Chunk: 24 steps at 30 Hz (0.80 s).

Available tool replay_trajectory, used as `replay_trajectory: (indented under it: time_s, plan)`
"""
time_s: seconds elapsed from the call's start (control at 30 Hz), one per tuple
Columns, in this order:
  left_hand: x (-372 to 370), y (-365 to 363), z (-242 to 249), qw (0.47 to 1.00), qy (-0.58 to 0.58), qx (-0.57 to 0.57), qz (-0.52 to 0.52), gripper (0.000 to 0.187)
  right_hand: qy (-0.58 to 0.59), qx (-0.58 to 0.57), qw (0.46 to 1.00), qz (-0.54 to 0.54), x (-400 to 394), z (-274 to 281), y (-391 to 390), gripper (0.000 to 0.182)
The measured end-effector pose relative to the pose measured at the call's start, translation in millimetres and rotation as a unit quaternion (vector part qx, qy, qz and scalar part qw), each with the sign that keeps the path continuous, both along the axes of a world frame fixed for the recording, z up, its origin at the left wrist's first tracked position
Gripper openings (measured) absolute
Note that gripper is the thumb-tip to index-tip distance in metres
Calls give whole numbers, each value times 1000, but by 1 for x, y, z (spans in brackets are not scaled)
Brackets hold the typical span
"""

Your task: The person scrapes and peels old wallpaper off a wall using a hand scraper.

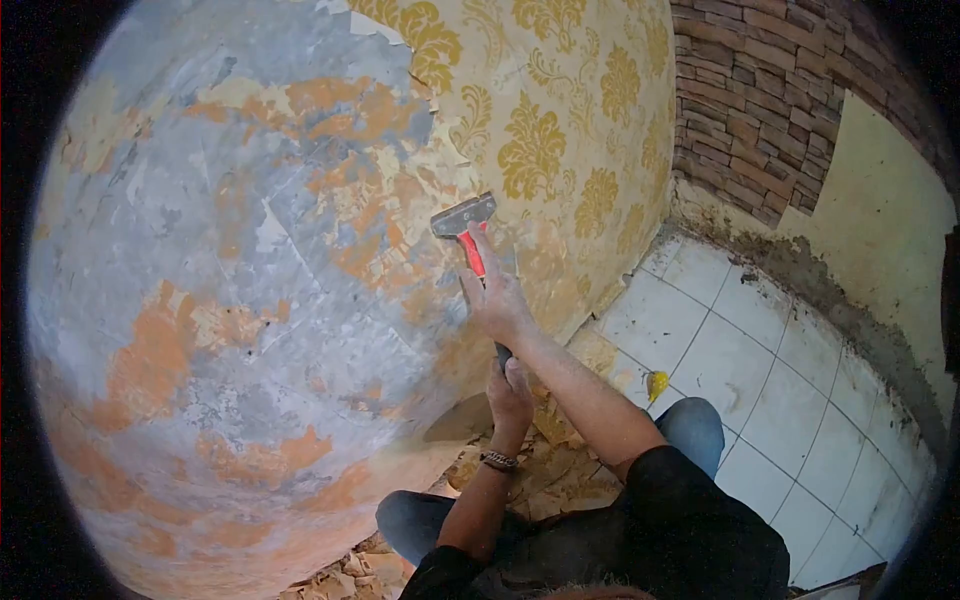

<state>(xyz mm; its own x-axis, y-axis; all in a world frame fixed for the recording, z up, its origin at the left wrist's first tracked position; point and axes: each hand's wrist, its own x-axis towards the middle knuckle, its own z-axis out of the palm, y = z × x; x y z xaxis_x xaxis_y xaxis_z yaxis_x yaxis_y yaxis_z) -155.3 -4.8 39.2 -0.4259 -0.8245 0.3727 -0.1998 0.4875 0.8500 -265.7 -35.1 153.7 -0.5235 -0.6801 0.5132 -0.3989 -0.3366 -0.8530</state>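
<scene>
A long-handled scraper (474, 252) with a wide metal head and a red and black handle lies against the wall, its head at the torn edge of the patterned wallpaper (535, 145). My right hand (499, 308) is closed around the upper handle, a finger stretched along the red part toward the head. Lower down, my left hand (511, 403), with a chain bracelet at the wrist, grips the dark end of the handle. Left of the head, the stripped wall (300, 250) shows grey and orange patches with thin paper remnants.
Torn paper scraps (560, 470) cover the floor along the wall's foot. White floor tiles (765, 375) with bits of debris extend to the right. A small yellow object (656, 385) lies near my knee. Brick-patterned covering (755, 95) is on the adjoining wall.
</scene>
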Motion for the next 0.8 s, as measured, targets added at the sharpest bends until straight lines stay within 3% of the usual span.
replay_trajectory:
  time_s: [0.1, 0.17, 0.27, 0.37, 0.4, 0.47, 0.57, 0.63, 0.73, 0.8]
  plan:
    - [0, 0, 0, 1000, 9, 29, -3, 35, 24, -54, 998, -6, -2, -7, -7, 62]
    - [2, -3, 8, 1000, -4, -4, 30, 49, 75, -130, 987, -56, -1, -13, -20, 66]
    - [-3, -32, 54, 996, -12, -92, -11, 40, 78, -170, 974, -128, -15, 43, -24, 66]
    - [-20, -41, 120, 997, -57, -25, -37, 39, 15, -104, 990, -91, -35, 97, -26, 61]
    - [-26, -48, 109, 997, -11, -69, -43, 38, 20, -114, 989, -93, -39, 104, -22, 61]
    - [-30, -36, 110, 997, 10, -65, -41, 38, -19, -4, 999, -45, -40, 107, -11, 63]
    - [-23, -19, 82, 994, 39, -95, -47, 35, 35, -29, 996, -83, -27, 75, -13, 63]
    - [-15, -2, 53, 995, 88, -36, -1, 32, 50, -37, 997, -54, -8, 41, -8, 63]
    - [-5, -12, 55, 994, 67, -83, 16, 30, 72, -80, 993, -45, -1, 47, -18, 65]
    - [-3, -24, 84, 997, 53, -56, -14, 31, 78, -103, 990, -58, -2, 68, -17, 66]
